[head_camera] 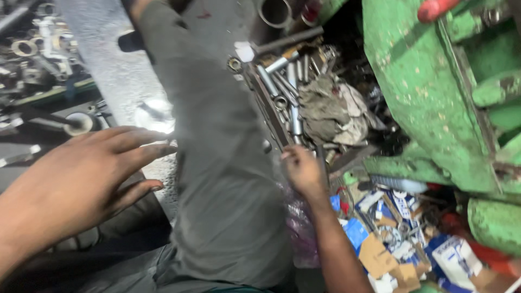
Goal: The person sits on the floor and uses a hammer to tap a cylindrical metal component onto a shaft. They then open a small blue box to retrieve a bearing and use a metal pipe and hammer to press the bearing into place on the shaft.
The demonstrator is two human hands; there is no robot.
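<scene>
In the head view, a heap of small blue-and-white cartons fills the near right, mixed with torn brown cardboard pieces. The cartons are rectangular, crushed and overlapping; I cannot count them exactly, but there are well more than five. A crumpled clear plastic bag with a pinkish tint lies just left of them, against the person's grey trouser leg, which runs up the middle of the picture.

Beyond the cartons, a dark, shallow tray of steel sockets and extension bars sits in the middle distance; at least six bright cylinders show, lying roughly parallel. A dirty grey rag is bunched on the right part of the tray. A red knob shows at the far top, on the chipped green machine body that takes up the whole right side.

The floor is rough grey concrete, visible at the far left. More metal parts are piled at the far left corner, blurred.

The right hand reaches to the near edge of the socket tray, its fingers curled down among the tools; whether it grips anything I cannot tell, as the fingertips are hidden and blurred. The left hand is near left, open with its fingers spread and extended toward the leg, holding nothing, above the concrete.
</scene>
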